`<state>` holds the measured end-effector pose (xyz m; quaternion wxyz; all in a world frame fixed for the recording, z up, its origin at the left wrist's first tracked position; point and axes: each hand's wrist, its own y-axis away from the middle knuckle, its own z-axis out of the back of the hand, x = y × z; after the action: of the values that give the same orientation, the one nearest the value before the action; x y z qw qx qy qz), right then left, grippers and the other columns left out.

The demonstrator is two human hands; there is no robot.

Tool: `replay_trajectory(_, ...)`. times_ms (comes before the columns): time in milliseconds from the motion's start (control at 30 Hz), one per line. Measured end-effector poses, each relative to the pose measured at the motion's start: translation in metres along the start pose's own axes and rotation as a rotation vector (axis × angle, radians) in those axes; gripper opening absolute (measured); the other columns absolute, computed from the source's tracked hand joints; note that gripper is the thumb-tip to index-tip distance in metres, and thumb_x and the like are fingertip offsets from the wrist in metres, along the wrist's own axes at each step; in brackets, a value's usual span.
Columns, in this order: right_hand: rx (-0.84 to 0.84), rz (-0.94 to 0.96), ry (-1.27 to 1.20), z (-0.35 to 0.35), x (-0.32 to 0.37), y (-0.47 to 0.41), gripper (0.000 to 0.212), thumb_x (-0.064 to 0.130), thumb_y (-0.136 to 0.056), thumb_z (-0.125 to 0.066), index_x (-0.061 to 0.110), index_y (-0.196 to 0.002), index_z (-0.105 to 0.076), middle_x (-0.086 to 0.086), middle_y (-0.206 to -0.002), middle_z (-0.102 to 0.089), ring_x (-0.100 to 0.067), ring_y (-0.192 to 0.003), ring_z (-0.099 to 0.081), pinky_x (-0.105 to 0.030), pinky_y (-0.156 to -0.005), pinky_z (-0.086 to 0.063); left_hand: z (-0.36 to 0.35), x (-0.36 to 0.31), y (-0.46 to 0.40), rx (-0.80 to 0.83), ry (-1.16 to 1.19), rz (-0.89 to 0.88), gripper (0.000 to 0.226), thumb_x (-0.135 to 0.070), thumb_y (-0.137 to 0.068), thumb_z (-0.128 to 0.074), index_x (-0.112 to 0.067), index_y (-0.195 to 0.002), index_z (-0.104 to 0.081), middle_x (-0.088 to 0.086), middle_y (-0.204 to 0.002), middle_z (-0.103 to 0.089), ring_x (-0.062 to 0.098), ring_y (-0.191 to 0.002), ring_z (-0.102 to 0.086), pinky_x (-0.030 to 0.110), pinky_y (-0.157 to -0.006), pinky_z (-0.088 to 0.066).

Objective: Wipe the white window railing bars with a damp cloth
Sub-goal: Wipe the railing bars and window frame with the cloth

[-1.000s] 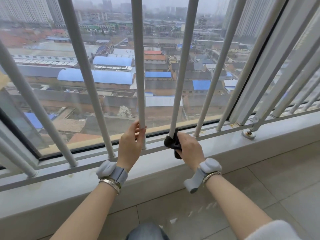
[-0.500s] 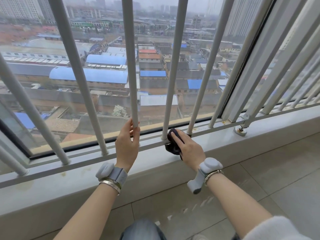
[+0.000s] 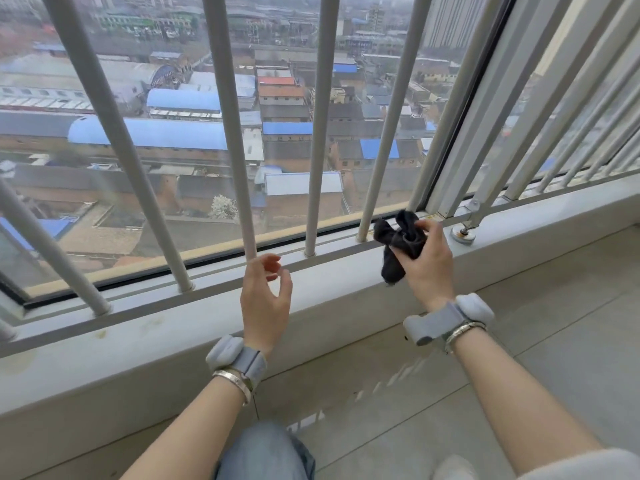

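Railing bars (image 3: 389,133): white uprights across the window, feet set in the sill rail (image 3: 221,275); the bar at 1 o'clock stands just left of the cloth, not touched.
Cloth (image 3: 398,242): dark, bunched, off the bars, at 2 o'clock over the sill.
Right hand (image 3: 427,261): fingers curled round the cloth, one end hanging.
Left hand (image 3: 265,299): empty, fingers loosely curved, near a bar's foot at 12 o'clock, not gripping.
Next step, judged: wrap the cloth fully round the 1 o'clock bar, squeeze, slide along its length, finish at the foot joint.
Risk: bunched cloth may skip the glass side.
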<state>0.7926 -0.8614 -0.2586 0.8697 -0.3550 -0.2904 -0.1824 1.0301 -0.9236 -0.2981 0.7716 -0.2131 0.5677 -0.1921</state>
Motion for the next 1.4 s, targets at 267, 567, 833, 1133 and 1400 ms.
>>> replay_trajectory(267, -0.066, -0.040, -0.331, -0.034, 0.061, -0.051, 0.053, 0.022, -0.077, -0.077, 0.005, -0.109, -0.039, 0.002, -0.096, -0.051, -0.023, -0.092, -0.058, -0.025, -0.076, -0.041, -0.025, -0.019, -0.056, 0.233, -0.009, -0.012, 0.046, -0.023, -0.094, -0.051, -0.011, -0.136, -0.037, -0.003, -0.121, -0.050, 0.005, -0.109, -0.050, 0.016, -0.092, -0.040)
replay_trajectory(567, 0.198, 0.024, -0.121, -0.062, 0.000, -0.039, 0.051, 0.019, -0.078, -0.071, 0.004, -0.117, -0.042, -0.014, -0.091, -0.066, -0.036, -0.081, -0.062, -0.036, -0.061, -0.044, -0.046, -0.022, -0.067, 0.167, -0.002, 0.012, 0.028, -0.028, -0.095, -0.045, -0.012, -0.117, -0.053, -0.006, -0.097, -0.066, 0.011, -0.090, -0.064, 0.014, -0.073, -0.050)
replay_trajectory(833, 0.260, 0.592, 0.121, -0.029, -0.058, -0.077, 0.031, 0.007, -0.072, -0.054, 0.007, -0.101, -0.066, -0.010, -0.107, -0.066, -0.034, -0.086, -0.063, -0.042, -0.064, -0.056, -0.062, -0.035, -0.057, -0.009, -0.044, 0.056, 0.023, -0.020, -0.096, -0.046, -0.011, -0.115, -0.055, -0.006, -0.092, -0.065, 0.012, -0.088, -0.065, 0.017, -0.074, -0.051)
replay_trajectory(1133, 0.193, 0.710, 0.305, -0.048, -0.079, -0.055, 0.041, 0.005, -0.076, -0.068, 0.002, -0.116, -0.061, -0.020, -0.124, -0.058, -0.037, -0.105, -0.058, -0.046, -0.090, -0.049, -0.077, -0.048, -0.054, -0.122, -0.112, 0.159, 0.023, -0.018, -0.098, -0.041, -0.007, -0.113, -0.054, -0.004, -0.091, -0.063, 0.016, -0.090, -0.063, 0.030, -0.083, -0.050)
replay_trajectory(1400, 0.344, 0.557, -0.131, -0.050, -0.053, -0.049, 0.027, -0.005, -0.077, -0.065, 0.002, -0.102, -0.057, -0.013, -0.105, -0.064, -0.031, -0.093, -0.060, -0.040, -0.074, -0.053, -0.087, -0.053, -0.053, -0.194, -0.135, 0.209, 0.021, -0.017, -0.098, -0.040, -0.010, -0.112, -0.054, -0.011, -0.086, -0.062, 0.012, -0.089, -0.063, 0.019, -0.079, -0.048)
